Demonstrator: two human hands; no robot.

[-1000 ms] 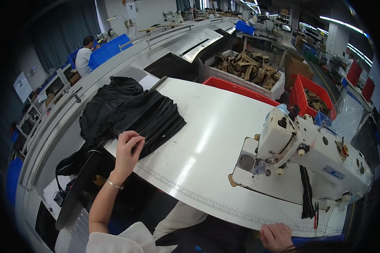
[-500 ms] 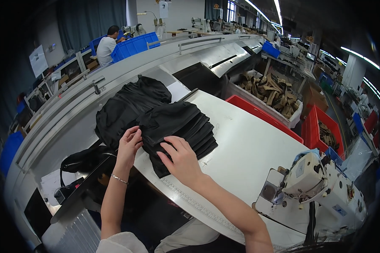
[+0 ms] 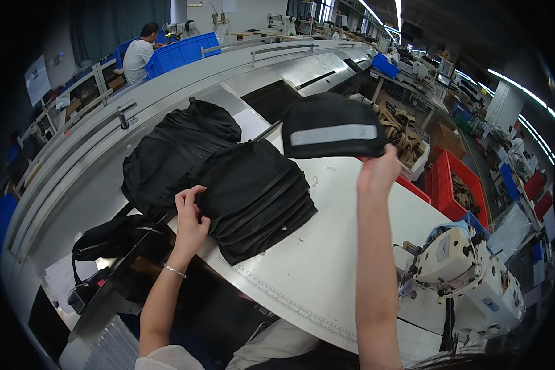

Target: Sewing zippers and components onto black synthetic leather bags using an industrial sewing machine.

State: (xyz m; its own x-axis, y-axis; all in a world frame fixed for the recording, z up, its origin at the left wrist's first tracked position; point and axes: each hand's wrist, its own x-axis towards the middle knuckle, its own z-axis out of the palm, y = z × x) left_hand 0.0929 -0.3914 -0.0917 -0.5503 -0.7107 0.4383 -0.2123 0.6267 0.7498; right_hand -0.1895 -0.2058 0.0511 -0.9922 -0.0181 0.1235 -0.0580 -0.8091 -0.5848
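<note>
My right hand grips the lower right corner of a black fabric piece with a pale grey strip across it, raised above the table's right side. My left hand rests at the near left edge of a stack of black fabric pieces, its fingers bent and apart. Behind that stack, to the left, lies a crumpled black fabric pile. The white worktable has a printed ruler along its curved front edge.
A white sewing machine stands at the right. Behind it are red bins and a bin of tan strips. A metal rail borders the work surface. At the back, a seated person in white is beside a blue bin.
My right hand moved from the table's front edge to the stack, then lifted a fabric piece up and right. My left hand remains at the stack. The view has shifted.
</note>
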